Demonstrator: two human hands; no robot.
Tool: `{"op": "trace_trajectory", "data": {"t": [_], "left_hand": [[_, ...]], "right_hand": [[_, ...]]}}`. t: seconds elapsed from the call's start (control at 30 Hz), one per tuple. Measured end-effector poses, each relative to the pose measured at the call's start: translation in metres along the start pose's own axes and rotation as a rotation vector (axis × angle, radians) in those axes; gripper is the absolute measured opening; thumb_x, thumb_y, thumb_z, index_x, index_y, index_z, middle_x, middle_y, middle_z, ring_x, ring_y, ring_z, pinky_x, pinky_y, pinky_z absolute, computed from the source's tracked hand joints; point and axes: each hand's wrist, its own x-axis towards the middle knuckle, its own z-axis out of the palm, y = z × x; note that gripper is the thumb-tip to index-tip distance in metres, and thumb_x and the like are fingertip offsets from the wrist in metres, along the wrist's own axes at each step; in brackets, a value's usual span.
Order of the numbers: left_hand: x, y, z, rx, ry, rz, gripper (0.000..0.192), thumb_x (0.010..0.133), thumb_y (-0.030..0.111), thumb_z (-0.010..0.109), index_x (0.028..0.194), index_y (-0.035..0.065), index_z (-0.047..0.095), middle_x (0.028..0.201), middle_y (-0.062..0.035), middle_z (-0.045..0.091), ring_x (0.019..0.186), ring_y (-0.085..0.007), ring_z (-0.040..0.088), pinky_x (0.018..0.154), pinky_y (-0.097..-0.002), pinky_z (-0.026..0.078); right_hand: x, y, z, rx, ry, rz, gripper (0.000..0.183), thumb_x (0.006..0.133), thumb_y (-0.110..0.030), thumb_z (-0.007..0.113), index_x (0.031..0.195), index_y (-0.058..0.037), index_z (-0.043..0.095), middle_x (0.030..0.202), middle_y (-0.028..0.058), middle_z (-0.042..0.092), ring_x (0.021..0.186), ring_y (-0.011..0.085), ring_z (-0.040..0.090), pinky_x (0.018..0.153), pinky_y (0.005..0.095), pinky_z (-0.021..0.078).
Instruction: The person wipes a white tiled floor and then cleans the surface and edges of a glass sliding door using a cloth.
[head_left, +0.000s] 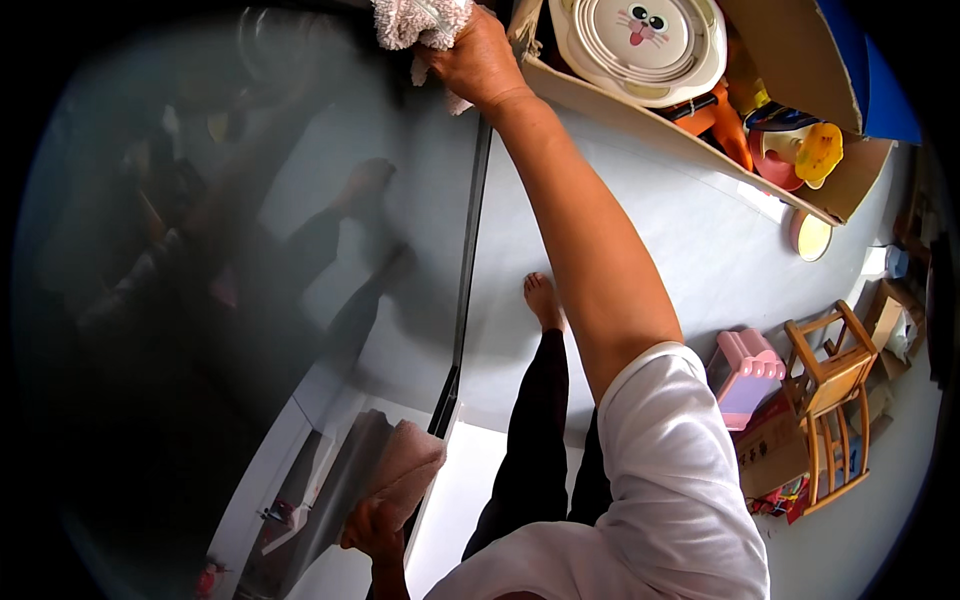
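My right arm, in a short white sleeve, reaches to the top of the view. My right hand (474, 64) grips a pale pink, fluffy cloth (427, 22) near the upper part of a dark, glossy glass panel (300, 247). My left hand (373, 525) is low in the view, its fingers on a folded pink cloth (411, 465) beside the panel's dark edge strip (470, 247). How firmly its fingers close is partly hidden by shadow. Dim reflections of legs and room objects show in the panel.
An open cardboard box (675, 146) at upper right holds a cat-faced plastic basin (641, 37) and toys. A yellow round container (811, 234), a pink plastic item (746, 375) and a wooden chair (832, 375) are at right. My bare foot (541, 298) rests on the pale floor.
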Motion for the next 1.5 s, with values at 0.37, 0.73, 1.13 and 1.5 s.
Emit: {"op": "trace_trajectory", "data": {"t": [0.37,0.73,1.13,1.5], "left_hand": [[-0.050,-0.007,0.028,0.024,0.125,0.022,0.018,0.090,0.033,0.072,0.101,0.0192,0.066,0.105,-0.0057,0.066,0.096,-0.0270,0.057,0.079,-0.0441,0.031],[-0.058,0.030,0.043,-0.066,0.118,-0.337,0.007,0.088,0.008,0.065,0.085,0.0099,0.058,0.106,-0.0115,0.058,0.101,-0.0324,0.051,0.086,-0.0490,0.038],[-0.122,0.304,0.052,-1.523,-0.544,-0.314,0.036,0.065,-0.007,0.067,0.099,0.0040,0.062,0.106,-0.0173,0.061,0.104,-0.0384,0.057,0.091,-0.0469,0.047],[-0.151,0.267,0.036,-1.141,-1.051,-0.386,0.056,0.081,0.025,0.072,0.127,0.0005,0.052,0.117,-0.0277,0.061,0.108,-0.0447,0.060,0.090,-0.0485,0.050]], "right_hand": [[-0.048,-0.014,0.008,0.058,-0.057,0.148,0.050,0.076,-0.003,0.070,0.125,-0.0069,0.058,0.125,0.0190,0.061,0.118,0.0388,0.057,0.098,0.0414,0.0467],[-0.068,-0.019,0.010,0.119,-0.141,-0.157,0.047,0.075,-0.002,0.073,0.120,-0.0049,0.062,0.121,0.0195,0.063,0.114,0.0391,0.059,0.099,0.0398,0.0470],[-0.262,0.005,-0.105,-0.239,-0.546,0.887,0.049,0.077,-0.020,0.076,0.122,-0.0049,0.061,0.112,0.0159,0.070,0.108,0.0309,0.066,0.091,0.0365,0.0515],[-0.601,-0.217,-0.331,-0.394,-0.691,1.422,0.045,0.076,-0.023,0.073,0.114,-0.0048,0.060,0.104,0.0228,0.068,0.102,0.0416,0.066,0.080,0.0444,0.0544]]}}
